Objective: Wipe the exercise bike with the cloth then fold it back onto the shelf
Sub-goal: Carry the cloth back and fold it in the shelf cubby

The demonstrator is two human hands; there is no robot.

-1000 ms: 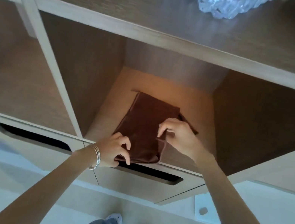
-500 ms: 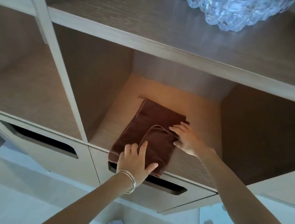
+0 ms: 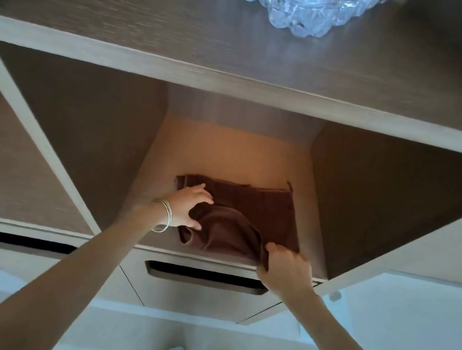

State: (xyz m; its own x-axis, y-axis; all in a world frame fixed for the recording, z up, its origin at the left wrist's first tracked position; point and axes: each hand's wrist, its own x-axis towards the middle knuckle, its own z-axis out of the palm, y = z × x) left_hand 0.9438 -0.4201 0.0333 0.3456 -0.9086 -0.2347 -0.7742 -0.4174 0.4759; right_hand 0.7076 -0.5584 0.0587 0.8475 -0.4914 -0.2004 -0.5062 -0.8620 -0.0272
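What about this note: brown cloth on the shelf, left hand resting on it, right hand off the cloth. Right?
Not quite. The right hand is not off the cloth: it pinches its near right corner, as the head view shows. The left hand does rest on it, on the shelf.

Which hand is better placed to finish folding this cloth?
Probably the right hand: it pinches the near edge of the brown cloth, while the left hand rests on its left side, anchoring it.
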